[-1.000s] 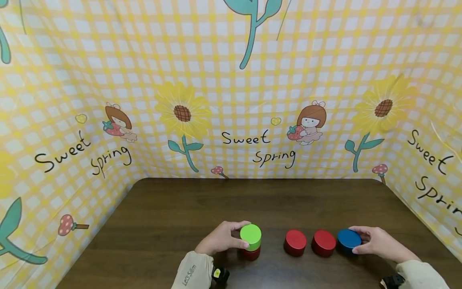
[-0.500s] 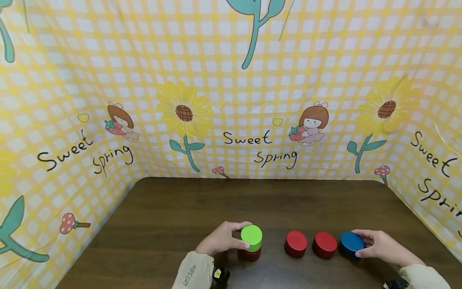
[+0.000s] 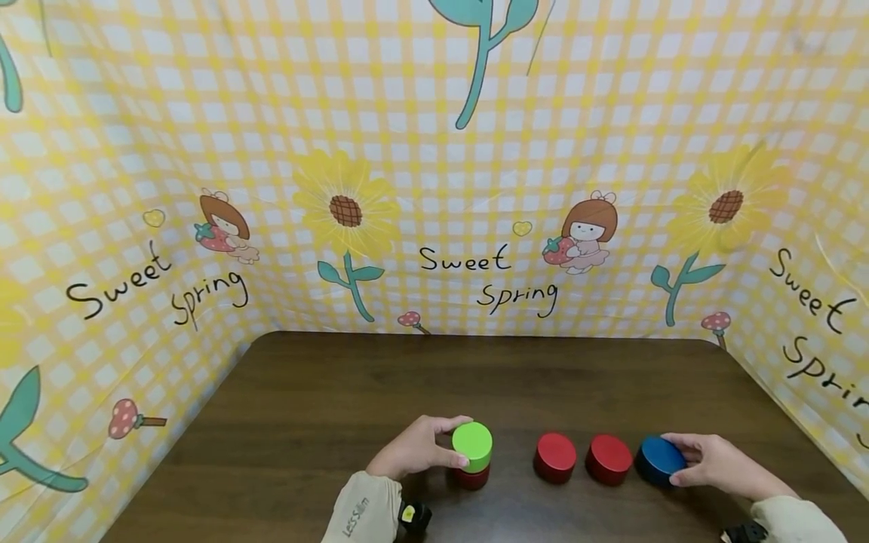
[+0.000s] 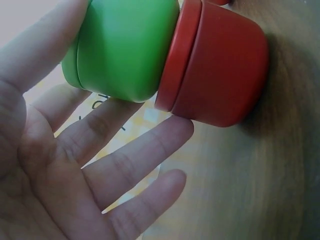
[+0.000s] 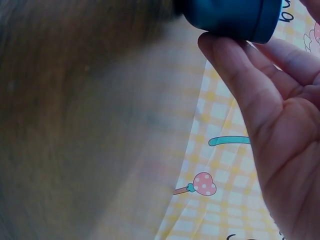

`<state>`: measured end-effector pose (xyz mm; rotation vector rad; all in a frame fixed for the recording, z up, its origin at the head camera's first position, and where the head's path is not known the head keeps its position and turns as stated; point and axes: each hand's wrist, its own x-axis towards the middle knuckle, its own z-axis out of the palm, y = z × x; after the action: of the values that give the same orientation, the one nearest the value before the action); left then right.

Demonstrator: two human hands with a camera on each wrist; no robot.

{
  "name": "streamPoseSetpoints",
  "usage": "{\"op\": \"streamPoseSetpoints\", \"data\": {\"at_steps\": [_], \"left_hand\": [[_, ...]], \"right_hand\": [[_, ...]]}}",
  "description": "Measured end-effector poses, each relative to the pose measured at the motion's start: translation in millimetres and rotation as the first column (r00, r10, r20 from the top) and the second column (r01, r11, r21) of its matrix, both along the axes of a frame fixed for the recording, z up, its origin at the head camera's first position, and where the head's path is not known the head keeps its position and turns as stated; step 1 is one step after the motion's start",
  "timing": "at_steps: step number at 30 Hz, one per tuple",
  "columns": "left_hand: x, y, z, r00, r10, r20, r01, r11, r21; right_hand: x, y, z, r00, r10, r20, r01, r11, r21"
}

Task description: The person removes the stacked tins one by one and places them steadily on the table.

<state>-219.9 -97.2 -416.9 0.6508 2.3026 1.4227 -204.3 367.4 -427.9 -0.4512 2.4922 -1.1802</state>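
My left hand [image 3: 419, 450] grips a green round tin [image 3: 471, 445] between thumb and fingers. The green tin sits on top of a red tin [image 3: 471, 478], and in the left wrist view one fingertip lies against the side of that lower red tin [image 4: 225, 65]. On the right, my right hand [image 3: 721, 466] pinches a blue round tin [image 3: 658, 461], thumb at the near side and fingers at the far side. Seen from the right wrist, the blue tin [image 5: 230, 17] is cut off by the upper edge.
Two more red tins, a left one [image 3: 554, 458] and a right one [image 3: 609, 460], stand on the dark wooden table [image 3: 475, 377] between my hands. The right one is close beside the blue tin. A yellow checked cloth [image 3: 434, 188] hangs around the table's back and sides.
My right hand has shifted the blue tin slightly right and nearer, then kept it there. The left hand and the green tin look the same.
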Motion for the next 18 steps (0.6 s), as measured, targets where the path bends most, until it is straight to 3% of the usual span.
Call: {"op": "streamPoseSetpoints", "data": {"at_steps": [3, 9, 14, 18], "left_hand": [[0.8, 0, -0.4, 1.000, 0.002, -0.010, -0.002, 1.000, 0.000], [2.5, 1, -1.8, 0.999, 0.016, -0.032, -0.015, 1.000, 0.015], [1.6, -3, -2.5, 0.998, 0.014, -0.054, -0.014, 1.000, -0.003], [-0.1, -9, 0.1, 0.997, -0.001, -0.071, 0.000, 1.000, -0.009]], "right_hand": [[0.7, 2, -0.9, 0.999, 0.030, -0.018, -0.030, 1.000, -0.007], [5.1, 8, 0.0, 0.990, 0.039, -0.136, -0.045, 0.998, -0.037], [6.3, -2, 9.0, 0.975, -0.071, -0.210, 0.069, 0.997, -0.016], [7.6, -18, 18.1, 0.950, -0.166, -0.265, 0.170, 0.985, -0.010]]}}
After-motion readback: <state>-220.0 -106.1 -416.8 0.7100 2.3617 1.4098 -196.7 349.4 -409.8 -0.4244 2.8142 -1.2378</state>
